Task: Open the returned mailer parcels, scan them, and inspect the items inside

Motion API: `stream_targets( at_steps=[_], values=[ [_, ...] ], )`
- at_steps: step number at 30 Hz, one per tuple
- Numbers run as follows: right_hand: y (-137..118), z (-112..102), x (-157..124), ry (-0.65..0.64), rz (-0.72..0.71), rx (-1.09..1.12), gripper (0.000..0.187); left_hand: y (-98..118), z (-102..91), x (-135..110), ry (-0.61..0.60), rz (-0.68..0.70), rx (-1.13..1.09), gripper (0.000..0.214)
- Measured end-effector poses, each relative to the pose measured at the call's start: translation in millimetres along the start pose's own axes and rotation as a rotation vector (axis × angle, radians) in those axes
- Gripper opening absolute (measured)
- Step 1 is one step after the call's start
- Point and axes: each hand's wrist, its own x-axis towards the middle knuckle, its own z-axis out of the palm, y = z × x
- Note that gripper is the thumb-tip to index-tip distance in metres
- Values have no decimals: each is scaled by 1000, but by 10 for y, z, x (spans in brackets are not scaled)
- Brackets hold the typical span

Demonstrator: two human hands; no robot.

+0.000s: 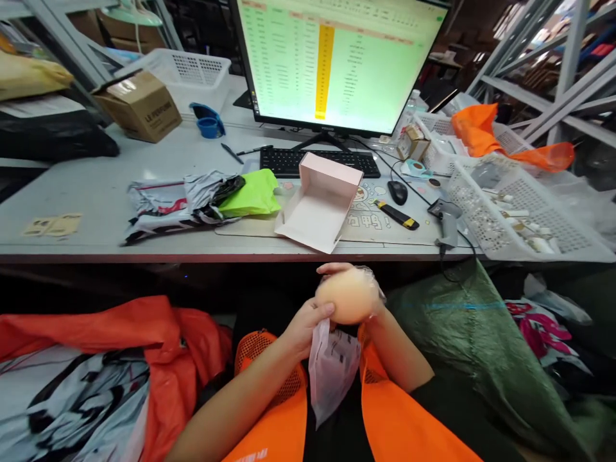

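Note:
Both hands are below the desk's front edge, over my lap. Together they hold a rounded peach-coloured soft item. My left hand grips its left side and also pinches a clear printed plastic bag that hangs down from it. My right hand wraps round the item's far and right side; its fingers show above the item. An open pink cardboard box lies on the desk just beyond the hands.
On the grey desk are a monitor, keyboard, mouse, box cutter, barcode scanner, crumpled mailers, white baskets and a brown carton. Orange and green sacks flank my lap.

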Motion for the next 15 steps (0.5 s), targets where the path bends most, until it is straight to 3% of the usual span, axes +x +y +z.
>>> stream_targets(
  at_steps=[4,8,15],
  values=[
    [-59,94,-133,290,174,301,59,89,-138,-73,207,216,70,59],
    [-23,218,-229,236,204,286,58,79,-253,-127,394,405,218,51],
    [94,310,-229,258,169,226,41,5,-313,-167,496,536,307,46]
  ],
)
